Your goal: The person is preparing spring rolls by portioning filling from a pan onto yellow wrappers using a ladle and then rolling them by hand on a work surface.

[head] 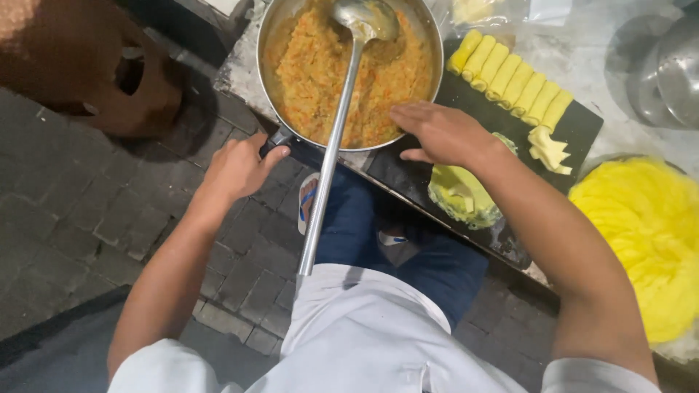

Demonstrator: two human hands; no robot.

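Observation:
A steel pan (271,109) full of orange-yellow filling stands at the table's edge. A long metal ladle (331,145) rests in it, its handle sticking out toward me. My left hand (237,171) grips the pan's dark handle at the lower left rim. My right hand (437,131) lies flat on the pan's right rim, fingers together, holding nothing that I can see. Just below that hand a thin yellow wrapper (462,196) lies on a black board (582,124).
Several rolled yellow wraps (510,76) line the black board, with a folded one (547,149) beside them. A heap of yellow wrappers (644,233) sits at right. Steel bowls (666,69) stand at top right. A brown stool (95,73) stands on the paved floor at left.

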